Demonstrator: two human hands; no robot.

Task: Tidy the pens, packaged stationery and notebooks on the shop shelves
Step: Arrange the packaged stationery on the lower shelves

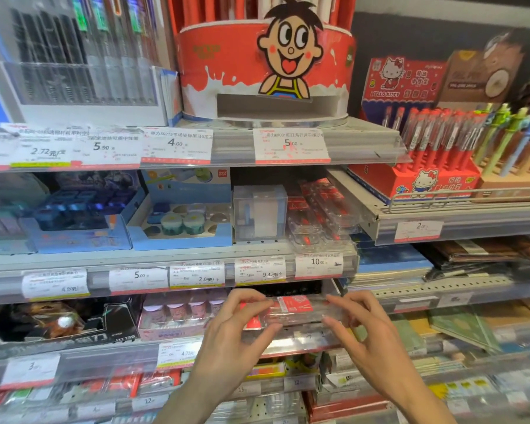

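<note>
While both hands pinch its ends, the clear blister pack [291, 310] sits low centre of the frame.
Left hand [236, 335] and right hand [364, 332] grasp it; likely light, slick, crushable, so the stiff edges suit best.

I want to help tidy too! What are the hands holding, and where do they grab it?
A clear plastic pack with a red label, pinched at its two ends: left hand on the left end, right hand on the right.
</note>
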